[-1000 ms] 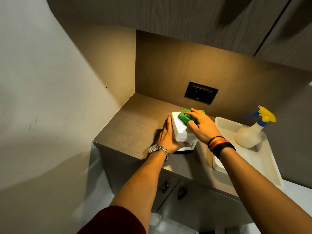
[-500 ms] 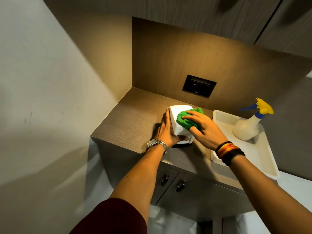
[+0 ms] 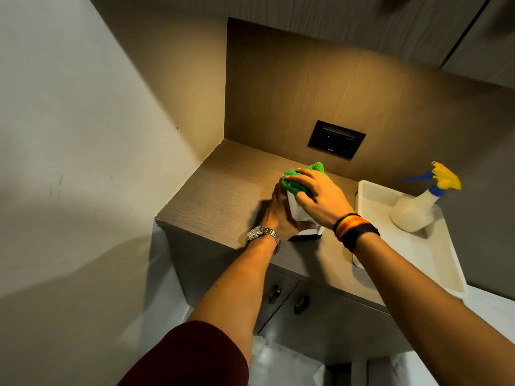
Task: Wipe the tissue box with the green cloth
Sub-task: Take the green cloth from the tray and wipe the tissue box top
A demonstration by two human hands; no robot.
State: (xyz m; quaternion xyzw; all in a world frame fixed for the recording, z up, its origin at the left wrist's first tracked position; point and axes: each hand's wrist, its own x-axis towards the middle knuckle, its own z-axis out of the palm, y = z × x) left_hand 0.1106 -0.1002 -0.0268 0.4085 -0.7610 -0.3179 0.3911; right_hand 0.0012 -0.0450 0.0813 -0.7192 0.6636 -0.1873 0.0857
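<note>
Right hand [image 3: 320, 200] has the green cloth [image 3: 295, 181] bunched under its fingers, pressed on top of the white tissue box [image 3: 299, 215] sitting on the wooden countertop [image 3: 223, 196]. Left hand [image 3: 278, 215] clasps the box's left side, though the box is mostly hidden. Spray bottle [image 3: 415, 208] stands in the white tray [image 3: 426, 257] nearby.

Bright green cloth [image 3: 294, 182] on a white tissue box [image 3: 299, 215]; wood-grain brown counter [image 3: 217, 196]; cream tray [image 3: 418, 254]; milky spray bottle [image 3: 415, 210] with yellow-and-blue trigger; striped red-yellow-black wristbands [image 3: 354, 229].
</note>
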